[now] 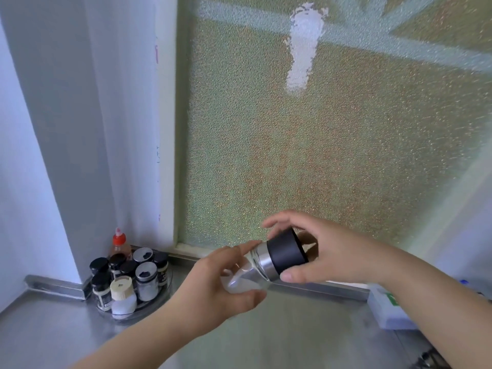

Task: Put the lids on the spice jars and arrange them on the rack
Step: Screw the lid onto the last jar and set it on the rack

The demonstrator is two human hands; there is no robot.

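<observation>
My left hand (213, 286) grips the glass body of a spice jar (253, 272) with white powder inside, tilted with its top toward the upper right. My right hand (324, 251) holds the jar's black lid (286, 251), which sits on the jar's silver collar. The jar is held above the steel counter, in front of a frosted window. To the left, in the corner, a round clear rack (159, 302) carries several small jars with black, silver and cream lids (121, 287).
A bottle with a red cap (119, 242) stands behind the rack against the white wall. A white box (388, 310) lies on the counter at the right. The steel counter (292, 336) spreads below my hands, with a raised ledge along the window.
</observation>
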